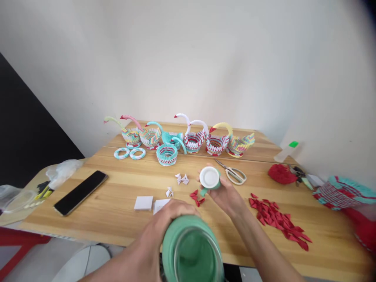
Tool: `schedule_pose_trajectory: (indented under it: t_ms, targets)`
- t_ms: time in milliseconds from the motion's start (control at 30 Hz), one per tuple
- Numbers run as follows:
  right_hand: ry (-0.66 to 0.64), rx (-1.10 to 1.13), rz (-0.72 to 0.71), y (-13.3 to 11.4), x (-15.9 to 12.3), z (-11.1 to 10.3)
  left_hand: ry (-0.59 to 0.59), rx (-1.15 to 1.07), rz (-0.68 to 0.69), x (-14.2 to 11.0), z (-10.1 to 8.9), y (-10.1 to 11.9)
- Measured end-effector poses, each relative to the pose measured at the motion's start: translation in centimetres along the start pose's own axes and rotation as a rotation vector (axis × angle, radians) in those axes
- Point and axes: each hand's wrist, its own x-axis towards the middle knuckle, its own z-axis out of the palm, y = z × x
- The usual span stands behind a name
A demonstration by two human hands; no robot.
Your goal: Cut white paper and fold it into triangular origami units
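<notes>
My left hand (pixel 164 225) is wrapped round a green bottle (pixel 190 250), held close to the camera with its open mouth facing me. My right hand (pixel 226 194) holds the bottle's round cap (pixel 209 178), white inside with a green rim, just above the wooden table (pixel 117 211). A few red folded paper pieces (pixel 196 197) lie on the table under the cap.
Several paper swan baskets (pixel 192 139) line the table's back. Scissors (pixel 233 172), white paper pieces (pixel 182 179), white paper squares (pixel 143 203), a black phone (pixel 80 192), paper rings (pixel 129 153) and a spread of red folded pieces (pixel 279 221) lie around. A colourful paper model (pixel 337 192) sits right.
</notes>
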Motion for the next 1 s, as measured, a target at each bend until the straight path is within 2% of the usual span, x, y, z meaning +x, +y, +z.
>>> schedule_pose_trajectory:
  t_ms: [67, 167, 300, 400, 467, 667, 800, 1000]
  targets:
    - [0.059, 0.096, 0.044, 1.4, -1.3, 0.0, -0.021, -0.024, -0.006, 0.0, 0.1, 0.4]
    - [0.110, 0.181, 0.076, 2.7, -3.0, 0.3, -0.001, -0.049, -0.040, 0.0, 1.2, -0.3]
    - [0.148, 0.193, 0.104, 4.1, -4.8, -0.2, -0.016, -0.033, 0.023, -0.3, 1.8, -0.9]
    - [0.170, 0.114, 0.080, 4.8, -5.7, -0.8, -0.059, 0.057, 0.150, -0.5, 0.8, -0.1]
    - [0.164, 0.004, 0.041, 4.9, -6.2, -0.8, -0.037, 0.113, 0.211, -0.4, 0.1, 0.9]
    - [0.062, -0.272, -0.084, 4.3, -6.5, -0.4, 0.133, 0.200, 0.179, -0.2, -1.0, 3.6]
    - [0.039, -0.281, -0.165, 4.7, -6.3, -0.7, 0.159, 0.229, 0.209, -0.2, -1.4, 4.8]
    - [0.017, -0.347, -0.203, 5.0, -6.1, -1.0, 0.204, 0.282, 0.250, -0.1, -1.9, 5.1]
